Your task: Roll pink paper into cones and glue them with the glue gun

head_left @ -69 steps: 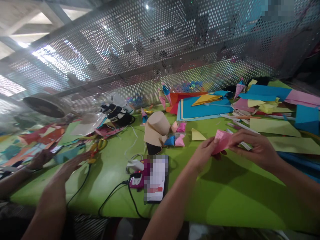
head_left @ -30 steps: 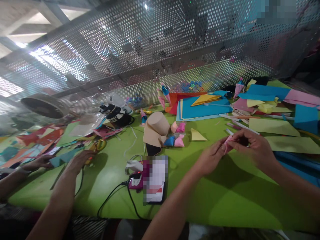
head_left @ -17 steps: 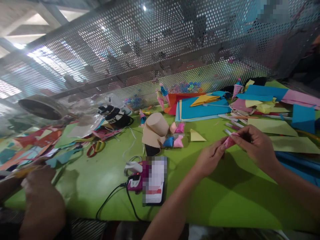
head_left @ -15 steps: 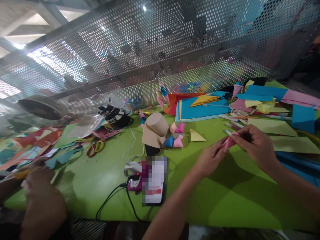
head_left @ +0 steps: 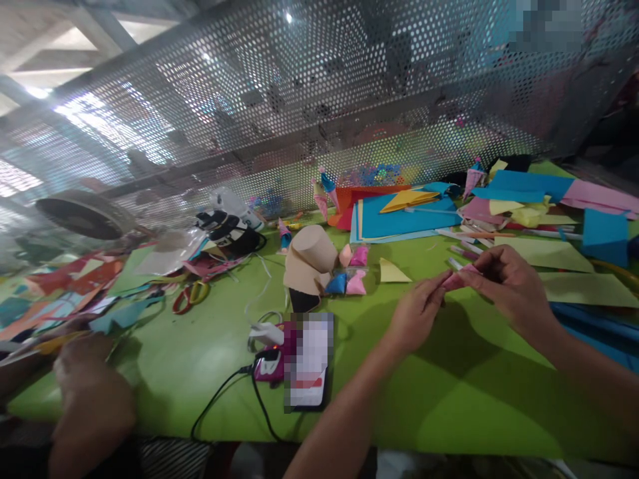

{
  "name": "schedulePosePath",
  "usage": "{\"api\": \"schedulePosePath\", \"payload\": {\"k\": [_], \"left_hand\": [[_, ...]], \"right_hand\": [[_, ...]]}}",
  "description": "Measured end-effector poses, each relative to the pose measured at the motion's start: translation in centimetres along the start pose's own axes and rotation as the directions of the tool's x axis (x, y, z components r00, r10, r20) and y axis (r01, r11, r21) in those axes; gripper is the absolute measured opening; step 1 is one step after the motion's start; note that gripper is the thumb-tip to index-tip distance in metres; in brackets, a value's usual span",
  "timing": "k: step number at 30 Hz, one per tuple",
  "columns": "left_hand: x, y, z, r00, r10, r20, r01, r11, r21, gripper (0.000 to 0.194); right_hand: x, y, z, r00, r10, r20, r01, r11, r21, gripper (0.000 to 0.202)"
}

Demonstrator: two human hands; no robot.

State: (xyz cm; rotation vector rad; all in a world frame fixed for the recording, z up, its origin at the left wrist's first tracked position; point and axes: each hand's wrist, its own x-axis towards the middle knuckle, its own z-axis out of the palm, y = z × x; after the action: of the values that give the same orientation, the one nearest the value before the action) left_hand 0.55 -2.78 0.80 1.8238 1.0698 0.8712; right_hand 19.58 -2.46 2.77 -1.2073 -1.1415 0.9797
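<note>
A small piece of folded pink paper (head_left: 454, 281) is pinched between my two hands above the green table (head_left: 399, 399). The fingertips of my left hand (head_left: 415, 309) grip its left end. My right hand (head_left: 509, 283) holds the other end between thumb and fingers, which partly cover it. Just behind the hands lie several pens (head_left: 464, 253). To the left of them is a yellow paper triangle (head_left: 394, 271), beside small pink and blue folded paper pieces (head_left: 356, 283). Pale yellow paper sheets (head_left: 586, 289) lie to the right.
A phone (head_left: 312, 362) lies by a purple power strip (head_left: 272, 366) with cables. A beige roll (head_left: 312, 256) stands behind. Scissors (head_left: 190, 297) and paper scraps are at left, near a co-worker's hand (head_left: 82, 359). A perforated metal panel (head_left: 299, 120) borders the back.
My left hand has turned slightly, its fingers now closer together over the pink paper, and less of the paper shows. The co-worker's hand at left has shifted a little.
</note>
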Motion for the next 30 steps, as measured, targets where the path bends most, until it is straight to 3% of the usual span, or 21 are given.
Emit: {"api": "schedulePosePath", "payload": {"k": [8, 17, 26, 30], "left_hand": [[-0.16, 0.08, -0.21, 0.993, 0.039, -0.111, -0.036, 0.999, 0.022, 0.045], [-0.04, -0.22, -0.09, 0.996, 0.052, -0.075, -0.051, 0.999, 0.003, 0.045], [0.22, 0.07, -0.33, 0.995, -0.055, -0.088, 0.035, 0.976, -0.216, 0.043], [0.32, -0.22, -0.47, 0.985, -0.167, -0.049, 0.126, 0.88, -0.458, 0.044]], "right_hand": [[0.59, 0.08, -0.16, 0.991, 0.078, 0.114, -0.083, 0.996, 0.042, 0.033], [0.69, 0.12, -0.7, 0.966, 0.058, 0.252, -0.047, 0.998, -0.048, 0.029], [0.67, -0.16, -0.76, 0.968, 0.031, 0.247, -0.003, 0.994, -0.109, 0.033], [0.63, -0.3, -0.81, 0.977, 0.021, 0.214, 0.01, 0.99, -0.14, 0.027]]}}
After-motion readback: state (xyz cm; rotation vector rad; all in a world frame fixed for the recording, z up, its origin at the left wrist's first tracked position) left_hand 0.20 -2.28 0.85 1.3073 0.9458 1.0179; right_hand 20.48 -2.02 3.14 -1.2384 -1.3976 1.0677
